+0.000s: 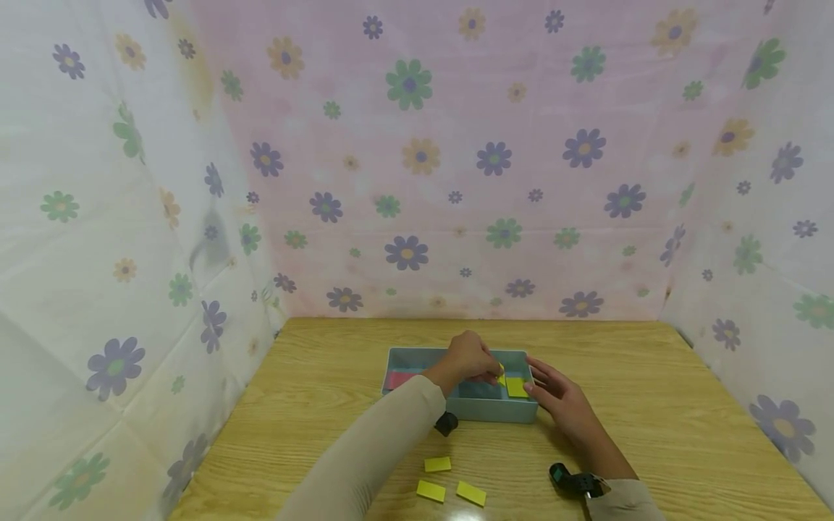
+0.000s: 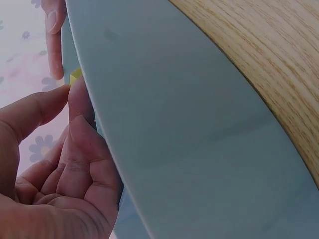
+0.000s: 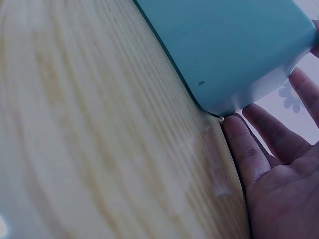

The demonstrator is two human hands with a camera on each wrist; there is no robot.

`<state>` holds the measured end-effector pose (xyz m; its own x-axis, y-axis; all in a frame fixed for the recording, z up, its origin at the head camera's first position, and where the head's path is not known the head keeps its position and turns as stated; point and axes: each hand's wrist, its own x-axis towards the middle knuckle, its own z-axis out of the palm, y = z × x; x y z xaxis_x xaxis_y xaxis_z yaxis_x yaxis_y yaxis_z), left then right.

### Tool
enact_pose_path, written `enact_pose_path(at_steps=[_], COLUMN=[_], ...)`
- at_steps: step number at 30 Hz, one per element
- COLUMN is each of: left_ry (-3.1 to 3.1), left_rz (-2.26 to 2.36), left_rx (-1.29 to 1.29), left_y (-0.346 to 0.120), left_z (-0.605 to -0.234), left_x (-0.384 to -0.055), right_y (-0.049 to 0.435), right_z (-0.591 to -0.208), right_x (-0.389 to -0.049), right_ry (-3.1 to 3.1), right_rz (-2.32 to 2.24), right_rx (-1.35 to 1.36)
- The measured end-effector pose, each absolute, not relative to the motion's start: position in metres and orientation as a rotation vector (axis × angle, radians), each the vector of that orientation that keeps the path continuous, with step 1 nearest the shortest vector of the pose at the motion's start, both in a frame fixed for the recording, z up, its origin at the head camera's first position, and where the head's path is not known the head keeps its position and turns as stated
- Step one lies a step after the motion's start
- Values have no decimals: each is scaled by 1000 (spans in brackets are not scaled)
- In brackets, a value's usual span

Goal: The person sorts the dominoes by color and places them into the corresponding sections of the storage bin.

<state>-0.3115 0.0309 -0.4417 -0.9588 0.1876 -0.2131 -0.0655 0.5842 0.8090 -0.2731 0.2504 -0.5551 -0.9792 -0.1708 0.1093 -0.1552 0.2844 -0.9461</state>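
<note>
A blue-grey plastic box (image 1: 495, 412) stands on the wooden table. Reaching into it, my left hand (image 1: 470, 359) pinches a yellow rectangular tile (image 1: 502, 375) between thumb and fingertips; in the left wrist view only a small corner of the yellow tile (image 2: 75, 75) shows at the fingertips. Another yellow tile (image 1: 517, 388) lies in the box's right end. My right hand (image 1: 573, 412) rests against the box's right end wall, its fingers spread and fairly straight. The right wrist view shows those fingertips at the box's lower edge. At the box's left end lies something pink (image 1: 399, 379), partly covered by my left arm.
Three yellow tiles (image 1: 437, 464) lie on the table (image 1: 313, 434) in front of the box. Black wrist cameras sit on both wrists, the right one (image 1: 573, 480) low over the tabletop. Flower-printed cloth (image 1: 417, 195) hangs behind and along both sides of the table.
</note>
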Motion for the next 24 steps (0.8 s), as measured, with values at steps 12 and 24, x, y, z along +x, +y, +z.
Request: enact_pose_path(at_steps=[12, 24], left_ry=[2559, 2494], left_rz=[1305, 1353], left_rx=[133, 89], left_y=[30, 32], left_z=[-443, -446], left_x=[-312, -312], right_y=[250, 250], right_z=[-554, -555], right_x=[-272, -272], right_ry=[2503, 2488], right_rz=[-1848, -1856], right_rx=[-316, -309])
